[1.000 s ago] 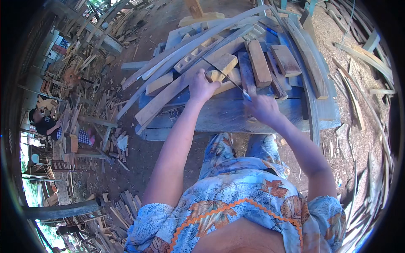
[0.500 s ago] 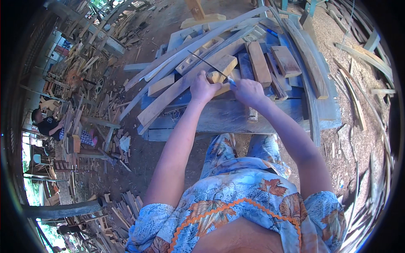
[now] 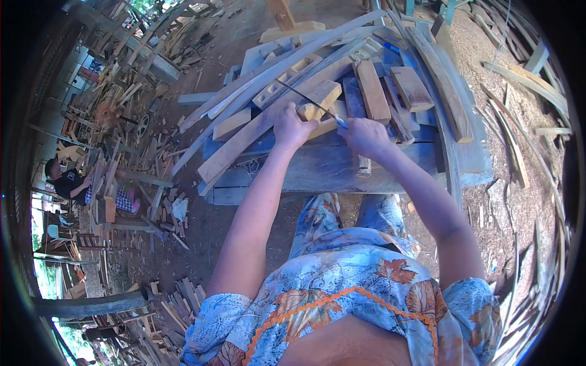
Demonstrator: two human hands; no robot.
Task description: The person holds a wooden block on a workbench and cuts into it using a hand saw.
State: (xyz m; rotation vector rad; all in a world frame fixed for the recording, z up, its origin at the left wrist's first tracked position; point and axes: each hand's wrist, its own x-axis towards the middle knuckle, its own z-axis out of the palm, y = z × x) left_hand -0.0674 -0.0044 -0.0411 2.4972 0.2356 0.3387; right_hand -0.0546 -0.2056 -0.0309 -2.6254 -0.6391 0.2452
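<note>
My left hand (image 3: 293, 127) is closed around the near end of a short light-coloured wood block (image 3: 321, 101) and steadies it on the bench. A long, thin, dark file (image 3: 305, 97) slants across the end of the block, its tip pointing to the far left. The file's pale bluish handle sits in my right hand (image 3: 367, 137), whose fingers are wrapped round it. Under and beside the block runs a long curved board (image 3: 244, 146), close to my left hand. The worked face of the block is partly hidden by my fingers.
The weathered wooden bench (image 3: 287, 177) carries several blocks, among them an upright-lying one (image 3: 371, 91) and a thick one (image 3: 411, 89). Long curved strips (image 3: 439, 85) lie at its right. A person (image 3: 68, 183) sits far left amid wood scraps. Shavings cover the ground (image 3: 488, 158) at right.
My right hand has drawn the file slightly back toward the right and nearer to me, so its tip lies closer to the block. My left hand and the block stay in place.
</note>
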